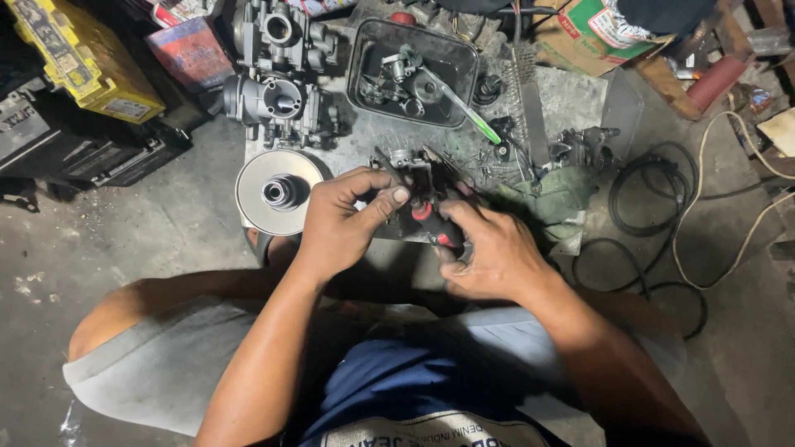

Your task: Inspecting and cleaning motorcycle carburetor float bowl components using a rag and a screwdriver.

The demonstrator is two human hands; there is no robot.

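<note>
I am sitting on the floor with both hands over a small metal carburetor part (411,168). My left hand (344,219) grips that part, thumb and forefinger pinched at its near side. My right hand (489,252) holds a tool with a red and black handle (436,225), its tip pointed into the part. Both hands almost touch at the middle of the view.
A black tray (364,50) with small parts and a green-handled tool (472,116) lies beyond. Two carburetor bodies (277,99), a round pulley disc (277,192), a green rag (559,199), black and white cables (662,199) and a yellow battery (83,58) surround me.
</note>
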